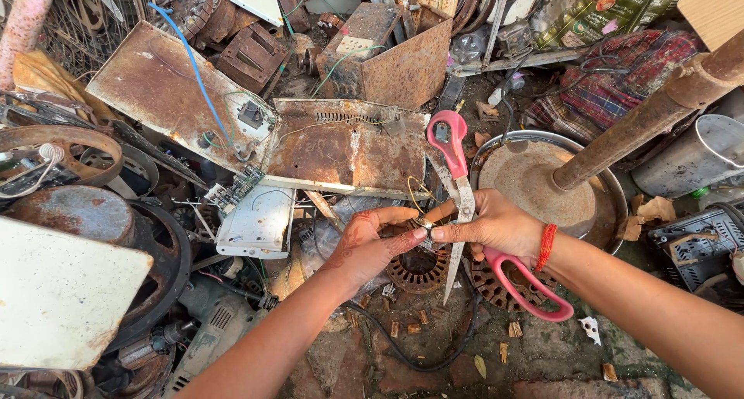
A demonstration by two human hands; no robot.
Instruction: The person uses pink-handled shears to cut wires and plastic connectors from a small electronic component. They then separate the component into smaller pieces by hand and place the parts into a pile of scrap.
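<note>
Far left: white flat panel [62, 290] over a rusty round housing [77, 213]. Neither is touched. Next in, a white casing with a circuit board [256, 224] lies below a rusted sheet-metal panel [345, 147].

Your left hand [368, 248] is at centre, palm up. Thumb and forefinger are pinched closed on a small metal part [425, 225], held in the air above a ring-shaped stator core [418, 269] on the ground. A thin yellow wire [411, 197] loops up from the part.

Your right hand [496, 228] meets it from the other side, with the forefinger tip touching the same part. That hand is also clenched around the pink-handled scissors [463, 197]. One handle stands above the fingers, the other hangs below the wrist, and the blade tip points down past the stator core. I cannot tell whether the blades are parted. There is a red thread band [546, 246] on that wrist.

Right of the hands: a round fan base [535, 190] with a rusty pole [651, 116], then a metal bucket [697, 158]. All stand apart from the hands.

Judgement: the step in hand is holding and steadying the part between both hands. The scissors are carried, not cutting. To use the blades on the wire, the right hand would have to shift its grip to the handles while the left pinch alone keeps the part still. The part is small, so a slip is likely.
</note>
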